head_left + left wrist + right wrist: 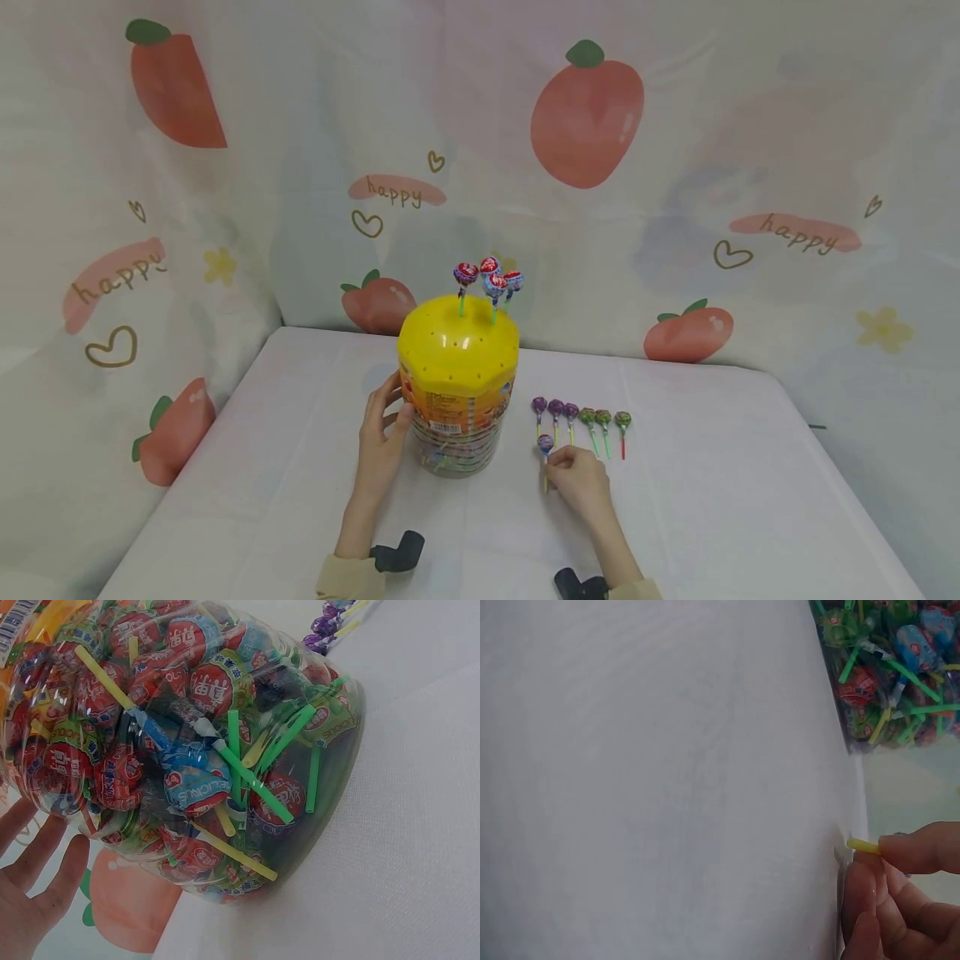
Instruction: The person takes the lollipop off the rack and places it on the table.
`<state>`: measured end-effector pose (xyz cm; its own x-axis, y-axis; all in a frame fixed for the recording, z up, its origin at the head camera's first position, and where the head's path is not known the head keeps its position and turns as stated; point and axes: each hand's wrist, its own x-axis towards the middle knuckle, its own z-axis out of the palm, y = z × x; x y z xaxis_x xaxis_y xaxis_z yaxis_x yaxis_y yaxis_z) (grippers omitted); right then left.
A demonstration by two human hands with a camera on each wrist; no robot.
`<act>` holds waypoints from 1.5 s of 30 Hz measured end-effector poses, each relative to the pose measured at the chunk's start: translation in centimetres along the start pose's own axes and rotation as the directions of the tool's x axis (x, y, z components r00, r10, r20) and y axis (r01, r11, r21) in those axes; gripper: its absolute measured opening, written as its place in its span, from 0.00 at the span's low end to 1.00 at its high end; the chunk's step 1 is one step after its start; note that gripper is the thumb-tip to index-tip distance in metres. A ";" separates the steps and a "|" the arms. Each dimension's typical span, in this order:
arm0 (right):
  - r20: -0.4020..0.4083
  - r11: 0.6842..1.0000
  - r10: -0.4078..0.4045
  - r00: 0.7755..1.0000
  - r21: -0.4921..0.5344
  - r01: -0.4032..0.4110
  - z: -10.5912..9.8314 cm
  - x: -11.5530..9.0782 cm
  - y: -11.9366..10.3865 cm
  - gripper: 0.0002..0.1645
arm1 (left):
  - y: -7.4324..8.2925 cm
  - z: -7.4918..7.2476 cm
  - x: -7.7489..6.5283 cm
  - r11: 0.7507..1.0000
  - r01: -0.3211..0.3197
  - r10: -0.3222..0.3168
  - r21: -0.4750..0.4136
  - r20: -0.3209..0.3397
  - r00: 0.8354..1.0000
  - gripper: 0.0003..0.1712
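Observation:
A clear plastic jar (453,454) full of wrapped lollipops stands on the table under a yellow lid (442,346) dotted with small holes. Several red-and-blue lollipops (466,273) stand upright in the lid's far part. My left hand (382,437) rests at the jar's left side with fingers spread, as the left wrist view shows too. To the right of the jar, my right hand (581,482) pinches a lollipop (545,443) by its stick, close over the table. The right wrist view shows its yellow stick (862,845) end poking out from between thumb and finger.
Behind my right hand lies a row of purple lollipops (556,407) and green lollipops (603,417). A white cloth covers the table (697,517). A printed curtain (480,108) closes off the back and sides. Each wrist wears a black device (405,552).

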<state>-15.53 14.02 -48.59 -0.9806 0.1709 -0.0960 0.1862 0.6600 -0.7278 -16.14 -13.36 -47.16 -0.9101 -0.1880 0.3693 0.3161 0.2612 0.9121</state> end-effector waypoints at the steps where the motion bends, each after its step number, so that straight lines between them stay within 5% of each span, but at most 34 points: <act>1: 0.003 1.000 -0.002 1.000 -0.004 0.002 0.0 0.0 0.0 0.07 | 0.0 0.0 0.0 1.000 0.001 -0.001 0.000 0.000 1.000 0.30; 36: 0.035 0.994 -0.048 0.998 -0.092 0.051 -0.2 -0.3 -0.5 0.05 | 0.0 0.0 0.0 1.000 -0.021 0.021 -0.003 -0.005 1.000 0.30; 45: -0.056 0.992 -0.102 0.993 -0.077 0.098 -1.5 0.0 -2.3 0.08 | -0.1 -0.1 0.0 1.000 -0.009 0.009 -0.007 0.004 1.000 0.30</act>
<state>-15.89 13.65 -45.91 -0.9896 0.1430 0.0166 0.0939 0.7282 -0.6789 -16.14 -13.44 -47.26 -0.9082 -0.1824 0.3767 0.3259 0.2565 0.9100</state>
